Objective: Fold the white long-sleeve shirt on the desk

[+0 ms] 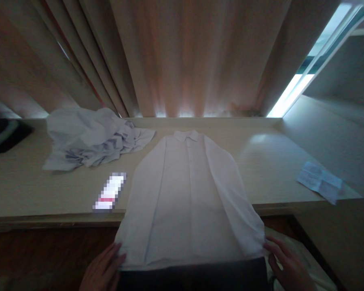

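A white button-up shirt lies front side up, its collar toward the curtain and its sleeves laid along the body. Its lower part hangs past the table's front edge toward me. My left hand is closed on the shirt's lower left edge, by the sleeve end, with the thumb on top. At the lower right edge, my right hand pinches the fabric by the other cuff. Parts of both hands are cut off by the bottom of the picture.
A crumpled white cloth lies at the back left of the pale table. A pixelated bright rectangle is left of the shirt. Creased paper lies at right, and a dark item at far left. Curtains hang behind.
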{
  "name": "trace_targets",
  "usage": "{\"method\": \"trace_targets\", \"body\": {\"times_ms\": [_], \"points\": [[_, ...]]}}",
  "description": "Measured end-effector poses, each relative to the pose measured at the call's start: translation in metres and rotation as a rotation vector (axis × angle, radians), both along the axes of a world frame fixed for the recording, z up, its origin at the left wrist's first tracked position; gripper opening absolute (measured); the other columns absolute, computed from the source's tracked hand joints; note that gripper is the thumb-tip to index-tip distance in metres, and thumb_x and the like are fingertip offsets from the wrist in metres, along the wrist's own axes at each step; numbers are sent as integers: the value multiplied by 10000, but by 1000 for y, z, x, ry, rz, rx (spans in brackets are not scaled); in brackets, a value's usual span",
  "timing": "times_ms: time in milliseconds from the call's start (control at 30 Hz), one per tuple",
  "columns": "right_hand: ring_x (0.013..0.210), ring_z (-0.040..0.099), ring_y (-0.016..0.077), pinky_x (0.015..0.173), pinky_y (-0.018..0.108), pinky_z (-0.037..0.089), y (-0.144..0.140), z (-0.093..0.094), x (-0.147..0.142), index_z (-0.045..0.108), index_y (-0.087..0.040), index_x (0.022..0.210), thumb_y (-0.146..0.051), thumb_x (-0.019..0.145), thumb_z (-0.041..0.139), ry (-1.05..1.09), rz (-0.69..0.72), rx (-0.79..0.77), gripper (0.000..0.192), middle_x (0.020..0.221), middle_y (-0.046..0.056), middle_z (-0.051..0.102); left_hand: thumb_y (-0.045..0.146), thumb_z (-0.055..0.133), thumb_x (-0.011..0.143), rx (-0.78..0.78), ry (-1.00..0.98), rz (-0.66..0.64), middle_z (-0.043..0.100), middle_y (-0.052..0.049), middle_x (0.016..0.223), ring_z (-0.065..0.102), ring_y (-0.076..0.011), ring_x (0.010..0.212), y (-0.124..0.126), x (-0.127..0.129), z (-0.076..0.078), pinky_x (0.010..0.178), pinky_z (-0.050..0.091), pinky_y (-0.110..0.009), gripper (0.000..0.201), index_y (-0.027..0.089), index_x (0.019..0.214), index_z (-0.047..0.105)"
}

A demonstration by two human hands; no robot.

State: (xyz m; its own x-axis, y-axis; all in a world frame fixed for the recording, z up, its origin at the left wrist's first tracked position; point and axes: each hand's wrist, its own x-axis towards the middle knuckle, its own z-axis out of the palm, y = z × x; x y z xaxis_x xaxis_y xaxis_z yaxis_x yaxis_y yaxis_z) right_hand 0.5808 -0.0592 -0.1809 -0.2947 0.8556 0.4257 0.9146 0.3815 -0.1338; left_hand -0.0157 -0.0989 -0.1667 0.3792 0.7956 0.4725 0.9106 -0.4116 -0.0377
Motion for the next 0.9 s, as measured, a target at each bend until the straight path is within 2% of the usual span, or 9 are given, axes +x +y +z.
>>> {"method": "trace_targets", "body": {"times_ms": [100,200,267,333,433,567,700,800,900], "points": [[1031,580,235,868,398,477,-2,11,-31,585,-228,1031,-226,828,473,24,26,27,233,1145,83,589,215,507,749,34,44,-35,613,-61,1168,507,-203,1164,1,32,18,1010,382,-362,355,256,1095,580],[1160,502,246,948,405,427,0,16,-72,561,-227,1105,-196,807,504,-2,127,10,305,1221,90,555,282,525,766,6,101,-77,631,-44,1142,490,-206,1184,9,70,25,1093,274,-392,336,254,1096,581],[1241,429,273,993,439,382,3,13,-93,542,-234,1176,-186,772,536,-97,195,-48,407,1311,95,504,328,540,782,-58,133,-87,637,-29,1145,508,-205,1166,15,90,19,1098,265,-403,335,275,1111,577],[1289,366,307,1021,486,337,7,7,-103,535,-229,1204,-184,725,565,-176,215,-103,481,1383,104,441,310,526,791,-135,115,-75,642,-22,1144,525,-214,1152,19,100,4,1078,292,-439,309,289,1095,583],[1293,363,309,1038,502,304,12,-3,-100,553,-225,1179,-166,708,571,-233,211,-132,475,1395,105,435,236,466,796,-204,64,-14,656,-25,1117,534,-236,1148,19,100,-19,1029,338,-497,283,280,1037,609],[1263,415,265,1054,471,298,13,-7,-89,598,-247,1091,-110,746,537,-243,227,-104,376,1333,71,509,182,432,787,-210,33,27,678,-18,1060,545,-221,1135,15,90,-39,1036,330,-492,301,288,992,626],[1215,470,225,1065,437,307,12,-6,-88,626,-253,987,-98,764,524,-208,238,-76,290,1249,34,578,196,450,771,-81,94,-54,701,16,960,558,-189,1105,21,76,-55,1125,172,-449,231,301,881,624],[1177,508,219,1043,432,356,11,-5,-90,628,-261,1008,-148,800,514,-150,186,-45,262,1197,32,610,205,456,758,97,156,-162,707,42,827,593,-163,1020,30,69,-59,1151,18,-398,171,297,790,597],[1159,527,246,964,420,452,10,-3,-91,628,-252,1054,-256,835,517,-21,120,-1,246,1177,62,620,209,473,743,133,189,-166,706,44,803,608,-169,977,33,67,-52,1150,10,-390,156,301,800,586]]}}
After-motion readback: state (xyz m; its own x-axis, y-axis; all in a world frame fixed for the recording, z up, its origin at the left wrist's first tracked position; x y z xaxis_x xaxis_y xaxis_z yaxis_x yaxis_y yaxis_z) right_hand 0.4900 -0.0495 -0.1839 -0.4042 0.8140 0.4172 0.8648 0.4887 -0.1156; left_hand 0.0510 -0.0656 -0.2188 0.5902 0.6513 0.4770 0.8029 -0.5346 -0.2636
